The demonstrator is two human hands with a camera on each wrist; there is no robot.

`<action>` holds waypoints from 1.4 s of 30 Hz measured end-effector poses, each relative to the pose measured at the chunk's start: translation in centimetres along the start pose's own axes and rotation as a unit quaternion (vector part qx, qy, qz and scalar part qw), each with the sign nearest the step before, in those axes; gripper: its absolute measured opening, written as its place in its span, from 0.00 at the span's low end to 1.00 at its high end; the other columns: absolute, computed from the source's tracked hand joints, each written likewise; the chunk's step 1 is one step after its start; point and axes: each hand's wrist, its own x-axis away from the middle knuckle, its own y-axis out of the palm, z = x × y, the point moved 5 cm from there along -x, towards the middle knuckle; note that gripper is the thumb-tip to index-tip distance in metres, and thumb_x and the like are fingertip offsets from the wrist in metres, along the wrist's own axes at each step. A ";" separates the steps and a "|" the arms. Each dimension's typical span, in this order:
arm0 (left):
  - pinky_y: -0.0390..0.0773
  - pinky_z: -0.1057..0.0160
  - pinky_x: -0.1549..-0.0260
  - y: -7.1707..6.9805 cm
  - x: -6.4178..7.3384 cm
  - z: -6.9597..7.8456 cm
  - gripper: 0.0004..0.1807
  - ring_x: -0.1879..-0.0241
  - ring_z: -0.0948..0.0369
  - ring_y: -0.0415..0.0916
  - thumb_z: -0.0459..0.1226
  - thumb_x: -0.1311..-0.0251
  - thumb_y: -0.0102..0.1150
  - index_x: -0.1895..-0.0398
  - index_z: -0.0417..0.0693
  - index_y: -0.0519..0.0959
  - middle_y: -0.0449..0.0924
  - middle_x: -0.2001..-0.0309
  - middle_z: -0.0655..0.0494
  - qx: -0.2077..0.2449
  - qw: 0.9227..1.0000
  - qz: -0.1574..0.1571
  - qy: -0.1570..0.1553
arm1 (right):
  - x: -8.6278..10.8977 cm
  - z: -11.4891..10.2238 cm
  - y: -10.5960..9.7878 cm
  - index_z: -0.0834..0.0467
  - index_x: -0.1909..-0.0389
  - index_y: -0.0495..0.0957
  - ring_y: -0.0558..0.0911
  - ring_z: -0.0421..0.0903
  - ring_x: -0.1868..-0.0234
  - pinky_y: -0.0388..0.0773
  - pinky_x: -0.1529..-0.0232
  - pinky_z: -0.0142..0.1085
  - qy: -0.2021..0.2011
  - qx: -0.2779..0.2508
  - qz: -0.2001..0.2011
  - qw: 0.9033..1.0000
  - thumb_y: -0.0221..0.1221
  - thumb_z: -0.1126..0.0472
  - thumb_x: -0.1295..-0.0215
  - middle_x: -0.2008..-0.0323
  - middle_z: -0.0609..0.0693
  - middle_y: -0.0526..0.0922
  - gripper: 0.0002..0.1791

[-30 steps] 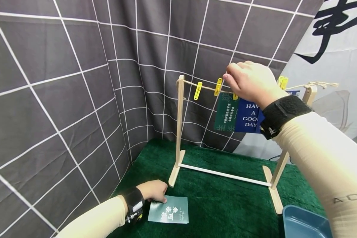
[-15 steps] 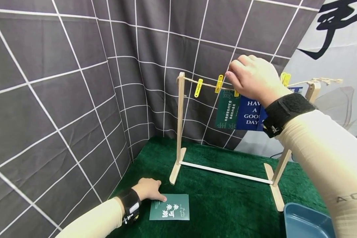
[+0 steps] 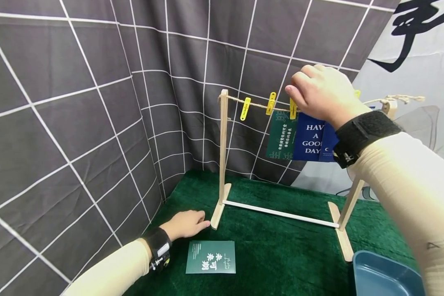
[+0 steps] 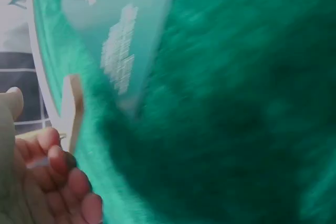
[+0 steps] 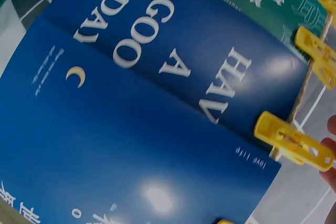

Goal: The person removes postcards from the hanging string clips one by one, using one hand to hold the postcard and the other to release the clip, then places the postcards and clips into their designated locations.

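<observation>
My left hand (image 3: 186,224) is lifted off the green cards (image 3: 211,257) with white lettering, which lie on the green cloth; in the left wrist view its fingers (image 4: 79,184) are loosely bent around nothing. High on the rack, my right hand (image 3: 318,92) is at the rope. In the right wrist view, its fingertips (image 5: 329,174) are right at the handle end of a yellow clothespin (image 5: 294,140). That clothespin sits where the "HAVE A GOOD DAY" card (image 5: 157,40) and a blue moon card (image 5: 121,129) overlap; I cannot tell whether the fingers pinch it.
The wooden rack (image 3: 223,152) has a white crossbar (image 3: 279,213). Yellow clothespins (image 3: 245,109) hang along its rope (image 3: 257,105), and a dark green card (image 3: 280,135) hangs there too. A blue bin (image 3: 385,275) stands at front right. Dark gridded curtains (image 3: 96,135) enclose the back and left.
My left hand has let go of the green cards and moved up and away toward the rack's left foot. The right hand has shifted slightly right, showing more of a clothespin.
</observation>
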 end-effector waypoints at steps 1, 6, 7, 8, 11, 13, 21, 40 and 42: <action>0.70 0.63 0.77 -0.7 -0.4 0.4 0.16 0.78 0.65 0.67 0.51 0.24 0.48 0.68 0.55 0.76 0.69 0.78 0.63 0.015 1.000 0.012 0.016 | 0.0 0.2 -0.1 0.65 0.57 0.77 0.75 0.64 0.50 0.70 0.40 0.59 0.006 0.001 -0.008 1.000 0.46 0.49 0.21 0.58 0.64 0.78 0.21; 0.73 0.64 0.73 -4.2 -2.5 3.2 0.12 0.74 0.65 0.69 0.41 0.21 0.45 0.63 0.53 0.77 0.70 0.75 0.63 0.117 0.985 0.083 0.100 | 0.2 1.0 -0.1 0.64 0.53 0.76 0.76 0.64 0.48 0.70 0.41 0.61 0.049 -0.007 -0.058 0.997 0.41 0.47 0.20 0.55 0.65 0.79 0.25; 0.73 0.64 0.72 -4.9 -2.9 3.9 0.12 0.74 0.64 0.69 0.40 0.21 0.44 0.64 0.53 0.77 0.70 0.75 0.63 0.137 0.979 0.098 0.111 | 0.3 1.2 -0.1 0.64 0.53 0.76 0.76 0.65 0.48 0.71 0.42 0.61 0.057 -0.009 -0.064 0.996 0.41 0.47 0.20 0.55 0.65 0.79 0.25; 0.73 0.65 0.72 -5.5 -3.3 4.5 0.13 0.74 0.65 0.69 0.40 0.21 0.44 0.65 0.54 0.76 0.70 0.75 0.63 0.150 0.975 0.114 0.119 | 0.3 1.3 -0.1 0.64 0.52 0.76 0.76 0.65 0.48 0.71 0.44 0.62 0.063 -0.011 -0.068 0.996 0.40 0.47 0.20 0.55 0.65 0.79 0.25; 0.73 0.64 0.71 -7.3 -4.4 6.7 0.12 0.73 0.64 0.70 0.40 0.21 0.45 0.64 0.51 0.76 0.70 0.74 0.61 0.178 0.962 0.156 0.133 | 0.4 1.5 0.0 0.63 0.53 0.77 0.78 0.65 0.49 0.73 0.47 0.63 0.070 -0.009 -0.073 0.995 0.40 0.46 0.20 0.57 0.64 0.81 0.25; 0.74 0.64 0.70 -8.0 -5.1 8.1 0.10 0.72 0.64 0.71 0.40 0.22 0.45 0.62 0.50 0.76 0.71 0.72 0.61 0.189 0.957 0.171 0.137 | 0.4 1.6 0.1 0.62 0.56 0.76 0.79 0.66 0.51 0.73 0.50 0.63 0.071 -0.006 -0.074 0.995 0.39 0.45 0.20 0.60 0.63 0.82 0.26; 0.74 0.62 0.57 -9.9 -7.7 13.8 0.12 0.60 0.59 0.72 0.39 0.24 0.49 0.46 0.41 0.70 0.73 0.59 0.51 0.239 0.944 0.178 0.138 | 0.0 1.5 0.5 0.62 0.59 0.75 0.80 0.67 0.54 0.72 0.52 0.65 0.114 -0.006 -0.124 0.986 0.33 0.39 0.20 0.64 0.64 0.82 0.33; 0.75 0.57 0.42 -14.3 -12.1 19.0 0.29 0.40 0.53 0.75 0.46 0.25 0.54 0.27 0.45 0.64 0.75 0.37 0.44 0.404 0.892 0.199 0.042 | -0.2 -0.8 1.2 0.63 0.70 0.76 0.82 0.63 0.66 0.67 0.40 0.62 0.098 -0.008 -0.071 0.993 0.38 0.42 0.19 0.78 0.60 0.81 0.32; 0.76 0.62 0.50 -14.8 -12.1 19.4 0.24 0.47 0.53 0.77 0.43 0.25 0.54 0.32 0.41 0.70 0.79 0.44 0.44 0.400 0.888 0.217 0.060 | -0.2 -0.9 1.1 0.63 0.72 0.76 0.82 0.63 0.68 0.68 0.42 0.62 0.096 -0.005 -0.060 0.994 0.40 0.42 0.19 0.79 0.60 0.80 0.32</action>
